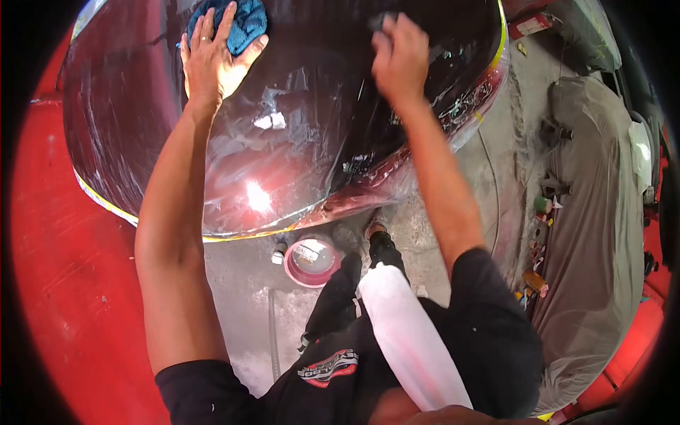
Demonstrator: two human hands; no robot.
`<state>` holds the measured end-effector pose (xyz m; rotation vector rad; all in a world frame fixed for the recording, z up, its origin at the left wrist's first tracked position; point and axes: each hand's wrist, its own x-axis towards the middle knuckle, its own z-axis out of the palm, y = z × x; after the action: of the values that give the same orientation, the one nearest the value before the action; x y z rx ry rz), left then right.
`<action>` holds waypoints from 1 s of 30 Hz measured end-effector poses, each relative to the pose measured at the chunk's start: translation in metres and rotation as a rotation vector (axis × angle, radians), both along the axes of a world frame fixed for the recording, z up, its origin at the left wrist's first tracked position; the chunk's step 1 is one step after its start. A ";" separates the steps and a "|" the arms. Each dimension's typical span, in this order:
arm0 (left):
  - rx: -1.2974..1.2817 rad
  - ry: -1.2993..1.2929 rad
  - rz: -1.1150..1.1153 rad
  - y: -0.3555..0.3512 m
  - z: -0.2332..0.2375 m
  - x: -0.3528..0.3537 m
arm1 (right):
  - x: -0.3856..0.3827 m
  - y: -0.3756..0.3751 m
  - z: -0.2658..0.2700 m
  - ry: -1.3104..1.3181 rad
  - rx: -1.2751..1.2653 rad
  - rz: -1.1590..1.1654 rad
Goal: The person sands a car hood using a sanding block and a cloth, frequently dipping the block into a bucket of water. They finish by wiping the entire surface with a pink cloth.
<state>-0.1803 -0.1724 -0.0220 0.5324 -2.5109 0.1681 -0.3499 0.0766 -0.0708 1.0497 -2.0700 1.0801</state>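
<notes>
My left hand (212, 60) lies with fingers spread over a bunched blue cloth (248, 25), holding it against a dark, glossy, wet-looking car panel (283, 85). Farther right, my right hand (402, 57) is curled around a small dark block (382, 21) on the same panel. That hand is slightly blurred, and most of the block is hidden under the fingers. Pale streaks and water marks cover the panel surface between my hands. Yellow tape and clear plastic film (375, 184) run along the panel's near and right edges.
A pink basin (312, 263) of cloudy water stands on the concrete floor by my feet, with a small container (279, 253) beside it. Red bodywork (64, 283) fills the left side. A grey cover (595, 234) drapes something at right, with cans and bottles along it.
</notes>
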 end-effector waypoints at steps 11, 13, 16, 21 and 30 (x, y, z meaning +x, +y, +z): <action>0.092 -0.072 0.004 0.017 0.022 0.006 | 0.098 0.071 -0.069 0.038 0.009 -0.214; 0.111 -0.084 -0.035 0.018 0.015 0.010 | 0.027 0.071 -0.015 -0.209 0.189 -0.487; 0.088 -0.072 -0.035 0.014 0.017 0.004 | 0.069 0.071 -0.036 -0.219 0.063 -0.393; 0.036 -0.144 0.007 0.013 0.019 0.002 | 0.308 0.076 -0.128 -0.490 -0.002 -0.088; -0.058 -0.031 -0.089 -0.003 0.005 0.003 | 0.290 0.068 -0.114 -0.434 0.008 -0.251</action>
<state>-0.1777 -0.1759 -0.0169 0.3963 -2.5461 0.2155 -0.0602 0.1451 -0.1852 0.5679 -2.4634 1.2497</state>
